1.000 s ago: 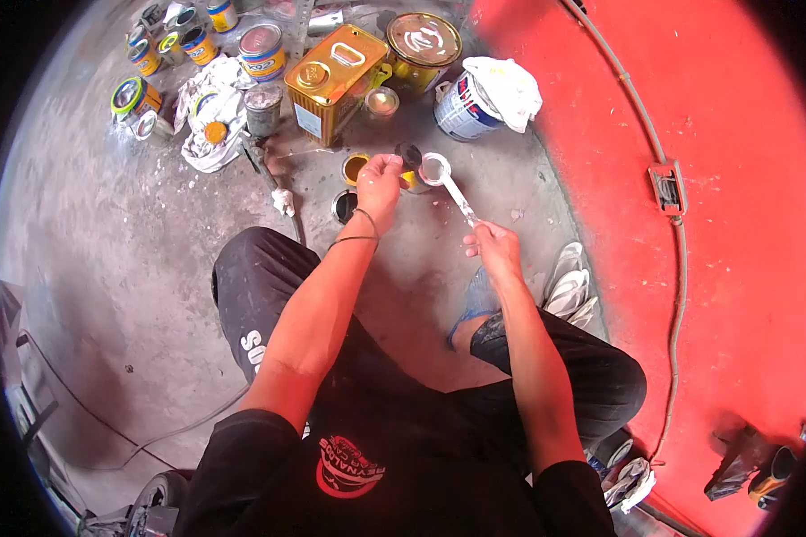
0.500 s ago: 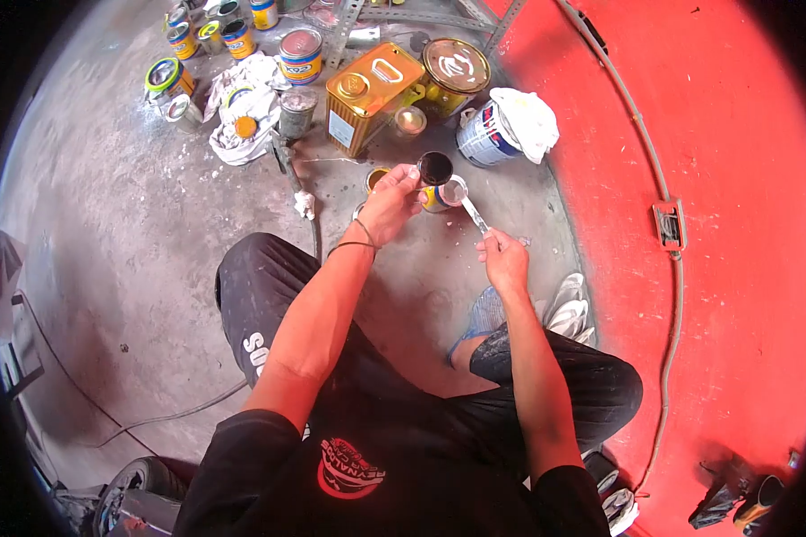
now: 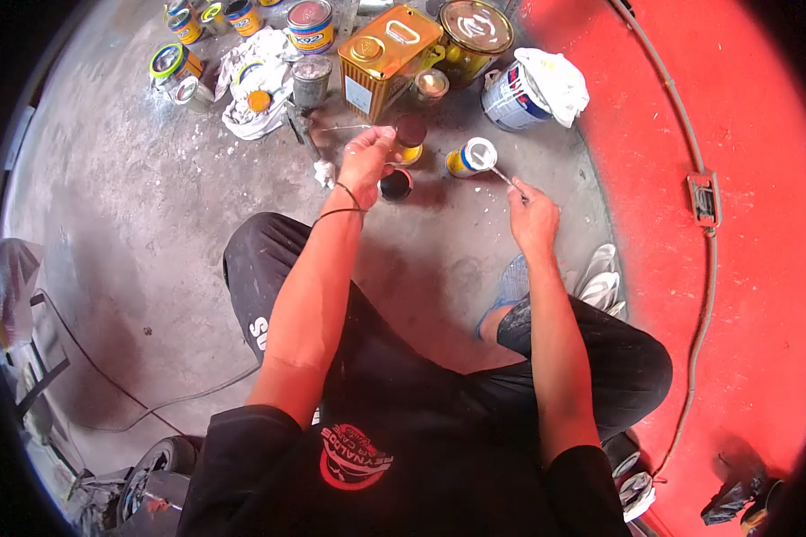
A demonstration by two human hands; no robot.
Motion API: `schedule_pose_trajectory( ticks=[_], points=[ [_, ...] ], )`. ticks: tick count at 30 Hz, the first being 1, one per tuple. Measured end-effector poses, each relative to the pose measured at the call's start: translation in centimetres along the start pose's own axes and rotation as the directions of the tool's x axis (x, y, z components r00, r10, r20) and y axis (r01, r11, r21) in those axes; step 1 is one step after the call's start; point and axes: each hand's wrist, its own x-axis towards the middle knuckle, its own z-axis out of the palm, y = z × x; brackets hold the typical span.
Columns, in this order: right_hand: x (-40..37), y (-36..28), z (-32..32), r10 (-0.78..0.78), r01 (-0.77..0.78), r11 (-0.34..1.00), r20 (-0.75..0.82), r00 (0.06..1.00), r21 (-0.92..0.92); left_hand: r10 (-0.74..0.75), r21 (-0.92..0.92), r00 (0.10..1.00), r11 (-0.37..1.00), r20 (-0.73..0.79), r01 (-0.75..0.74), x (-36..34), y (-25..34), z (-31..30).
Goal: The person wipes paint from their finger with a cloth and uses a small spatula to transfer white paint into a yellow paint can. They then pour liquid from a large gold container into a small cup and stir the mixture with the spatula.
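Observation:
My left hand (image 3: 365,163) is closed on the edge of a small dark round lid (image 3: 411,131), fingertips pinching it. The lid overlaps a small yellow can (image 3: 410,156) in this view. Just below the hand stands an open container (image 3: 396,185) with a dark inside. My right hand (image 3: 535,217) grips a thin stirring stick (image 3: 503,176) whose far end is at the mouth of a small yellow and blue paint can (image 3: 460,164). White paint (image 3: 480,154) shows at the top of that can.
Behind stand a golden square tin (image 3: 390,54), a large round can (image 3: 476,36) and a white bucket with a cloth (image 3: 519,94). Several paint cans and a stained rag (image 3: 252,112) are at the back left. A cable (image 3: 703,268) runs along the red surface at right.
My left hand has moved left with the lid, away from the white-paint can. My right hand has moved right and up; the stick's end is now at that can's mouth. The view has shifted.

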Motion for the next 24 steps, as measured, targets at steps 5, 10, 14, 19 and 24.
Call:
schedule_pose_trajectory(
  ticks=[5,10,14,19,24],
  points=[
    [0.0,-1.0,-0.1,0.063,-0.063,0.998,0.008,0.998,-0.001,-0.127,0.140,0.992,0.982,0.006,0.124,-1.6,-0.3,-2.4],
    [0.9,-2.2,0.0,0.102,-0.101,0.995,0.051,0.994,-0.011,-0.078,0.104,0.996,0.992,0.045,0.073,-2.6,0.7,-1.9],
    [2.4,-1.2,1.0,0.110,-0.120,0.978,0.068,0.992,0.171,-0.043,0.054,0.996,0.998,0.083,0.039,-3.4,1.5,-0.8],
    [2.4,-0.7,0.2,0.220,-0.255,0.944,0.176,0.960,0.209,-0.086,0.026,0.986,0.996,0.139,0.083,-2.0,-0.9,-0.3],
    [0.9,0.9,0.6,0.240,-0.302,0.933,0.285,0.928,0.198,-0.142,0.032,0.981,0.990,0.135,0.139,-1.2,-2.2,2.0]
  ],
)
